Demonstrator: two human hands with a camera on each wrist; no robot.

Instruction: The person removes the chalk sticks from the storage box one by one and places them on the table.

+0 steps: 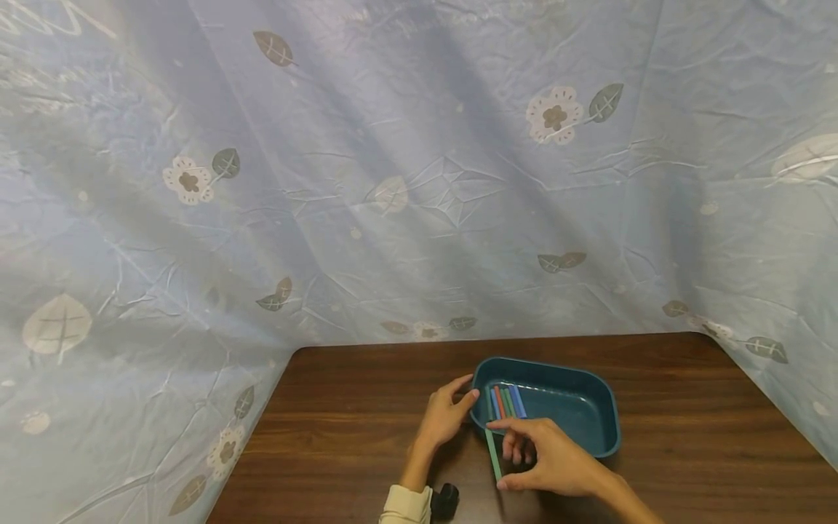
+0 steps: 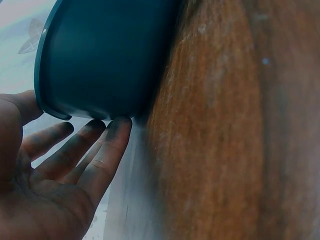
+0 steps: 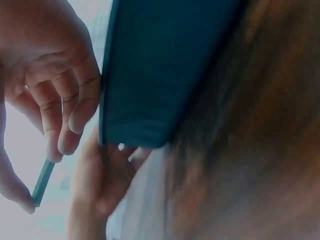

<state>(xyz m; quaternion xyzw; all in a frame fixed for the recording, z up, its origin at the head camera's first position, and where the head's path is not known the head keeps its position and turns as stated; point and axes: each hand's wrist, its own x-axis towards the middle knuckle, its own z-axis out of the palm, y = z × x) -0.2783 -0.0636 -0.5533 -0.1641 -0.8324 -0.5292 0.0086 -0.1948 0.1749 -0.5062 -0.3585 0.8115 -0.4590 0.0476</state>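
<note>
A dark teal plastic basin (image 1: 592,415) stands on the table. My left hand (image 1: 445,415) holds its left end, with the thumb at the rim and the fingertips against the outer wall, as the left wrist view shows. Over the basin's near edge, my right hand (image 1: 553,458) pinches a thin green stick (image 1: 494,455) lengthwise, one end at the thumb and the other at the forefinger; its remaining fingers curl inward. Inside the basin's left part lie several thin sticks side by side, among them a red stick (image 1: 500,402) and a blue stick (image 1: 518,401).
The brown wood-grain table (image 1: 340,415) ends at a patterned pale blue cloth (image 1: 419,218) behind and at both sides. A small black object (image 1: 446,502) sits beside the left sleeve (image 1: 406,506) at the bottom.
</note>
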